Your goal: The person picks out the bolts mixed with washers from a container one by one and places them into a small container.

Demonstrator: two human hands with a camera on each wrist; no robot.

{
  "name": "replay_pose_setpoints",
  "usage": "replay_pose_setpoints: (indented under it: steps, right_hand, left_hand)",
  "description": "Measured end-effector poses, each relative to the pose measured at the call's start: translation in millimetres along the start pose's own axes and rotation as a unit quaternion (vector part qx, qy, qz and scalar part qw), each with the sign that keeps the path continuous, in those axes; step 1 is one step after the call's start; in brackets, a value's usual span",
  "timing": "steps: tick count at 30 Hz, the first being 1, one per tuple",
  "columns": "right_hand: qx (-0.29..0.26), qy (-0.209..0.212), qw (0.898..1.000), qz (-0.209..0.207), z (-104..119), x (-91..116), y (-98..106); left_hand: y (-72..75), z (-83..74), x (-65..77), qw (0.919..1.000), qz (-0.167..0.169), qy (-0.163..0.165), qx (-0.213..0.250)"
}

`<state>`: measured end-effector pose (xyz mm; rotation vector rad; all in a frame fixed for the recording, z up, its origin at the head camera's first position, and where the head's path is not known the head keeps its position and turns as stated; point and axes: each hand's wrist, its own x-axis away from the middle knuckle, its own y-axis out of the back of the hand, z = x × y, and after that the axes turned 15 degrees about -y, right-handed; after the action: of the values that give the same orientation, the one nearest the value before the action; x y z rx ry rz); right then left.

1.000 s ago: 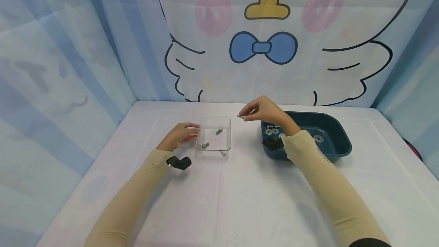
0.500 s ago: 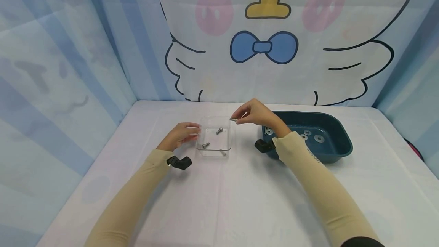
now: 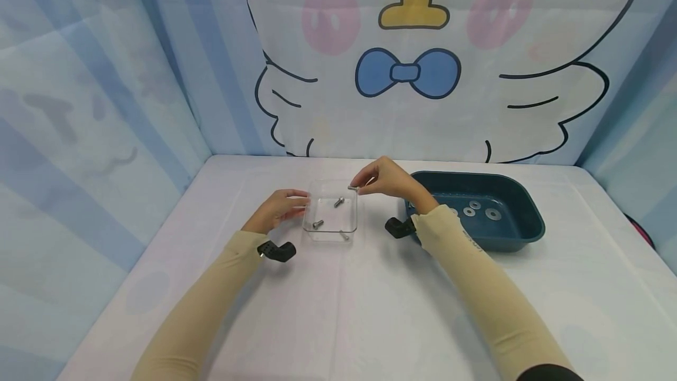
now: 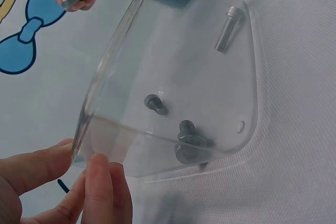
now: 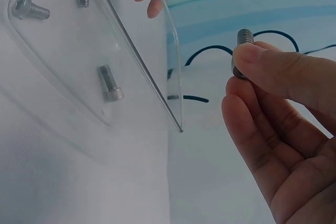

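A clear plastic box (image 3: 330, 214) stands on the table, with socket-head bolts lying inside, among them one bolt (image 4: 229, 29) near a wall and another bolt (image 5: 110, 83). My left hand (image 3: 280, 209) pinches the box's left wall between thumb and fingers; in the left wrist view the fingertips (image 4: 98, 174) are at its rim. My right hand (image 3: 385, 177) pinches a short metal bolt (image 5: 244, 37) between thumb and fingers, its threaded end sticking out. That hand hovers at the box's upper right corner, above the rim.
Right of the box stands a dark teal tray (image 3: 526, 227) holding several washers (image 3: 493, 214); the right forearm covers part of it. A patterned cloth screen (image 3: 407, 122) rises behind the table (image 3: 370, 310).
My right hand has moved left and slightly down with the bolt, from beside the tray to the box's corner. The left hand and the box have stayed put.
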<state>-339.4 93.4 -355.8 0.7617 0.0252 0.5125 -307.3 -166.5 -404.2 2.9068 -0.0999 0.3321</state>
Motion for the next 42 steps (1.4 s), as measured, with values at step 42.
replay_pose_setpoints:
  steps: [42]
  right_hand:
    - [0.001, -0.015, 0.999, 0.031, 1, -20, -32]
  left_hand:
    - [0.9, -1.4, 2.7, 0.9999, 0.005, 0.005, -0.012]
